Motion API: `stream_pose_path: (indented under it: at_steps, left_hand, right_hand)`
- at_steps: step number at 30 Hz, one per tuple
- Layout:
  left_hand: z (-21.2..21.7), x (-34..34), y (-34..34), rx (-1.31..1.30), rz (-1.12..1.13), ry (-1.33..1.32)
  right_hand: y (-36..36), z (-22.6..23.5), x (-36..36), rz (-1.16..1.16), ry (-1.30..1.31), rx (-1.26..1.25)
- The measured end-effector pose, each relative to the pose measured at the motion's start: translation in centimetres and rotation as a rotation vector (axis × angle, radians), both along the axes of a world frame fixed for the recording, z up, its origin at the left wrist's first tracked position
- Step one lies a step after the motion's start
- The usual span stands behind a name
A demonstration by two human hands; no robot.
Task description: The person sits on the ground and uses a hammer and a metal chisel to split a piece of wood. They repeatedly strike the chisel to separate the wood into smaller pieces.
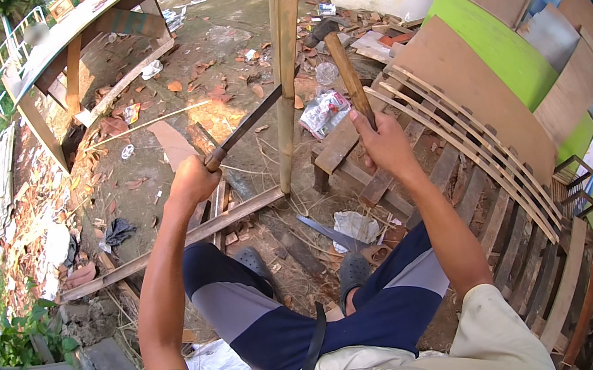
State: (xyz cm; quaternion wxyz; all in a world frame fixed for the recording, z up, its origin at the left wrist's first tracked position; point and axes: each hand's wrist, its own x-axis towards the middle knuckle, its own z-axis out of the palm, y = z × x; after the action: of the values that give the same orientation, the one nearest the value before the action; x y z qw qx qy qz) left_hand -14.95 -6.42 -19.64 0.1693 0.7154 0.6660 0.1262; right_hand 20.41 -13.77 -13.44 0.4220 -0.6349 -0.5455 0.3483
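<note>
My left hand [191,180] is closed round the handle of a long-bladed knife [249,125]. Its blade slants up to the right and meets an upright wooden post [283,81]; I cannot tell whether it is sunk into the wood or only rests against it. In my right hand [385,140] is a hammer [347,71], gripped low on its wooden handle with the dark head up, apart from the post. At its foot, the post meets the end of a long wooden beam [180,240] on the ground.
A saw [330,233] lies between my feet beside a crumpled white bag [356,227]. Slatted pallets [462,192] with thin strips on top fill the right side, below leaning green and brown boards [483,36]. A rough wooden table [93,23] stands far left. Leaves and litter cover the ground.
</note>
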Motion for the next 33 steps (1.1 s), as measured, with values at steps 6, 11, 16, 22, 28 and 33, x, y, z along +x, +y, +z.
stream_pose_path:
  at_steps: [6,11,16,22,28,33]
  left_hand:
    - [1.9,2.1,-0.2,-0.055,-0.041,-0.040]
    - [2.8,3.6,-0.3,-0.511,0.014,-0.466]
    - [1.2,4.6,-1.5,-0.762,-0.011,-0.960]
    - [-0.2,7.2,-4.9,-0.658,0.081,-0.997]
    - [-1.5,11.7,-8.1,-0.579,0.136,-1.098]
    - [-3.2,14.3,-9.9,-0.426,0.139,-1.184]
  right_hand:
    - [-4.0,-11.6,0.9,-0.039,0.076,-0.281]
    - [-6.2,-23.2,1.7,0.220,-0.115,-0.752]
    - [-8.8,-29.8,-3.2,0.427,-0.128,-1.033]
    - [-11.6,-41.5,-3.5,0.726,-0.604,-0.533]
    - [-5.7,-31.4,-5.4,0.336,-0.261,-0.429]
    - [-2.7,-16.9,-6.9,0.137,0.535,-0.093]
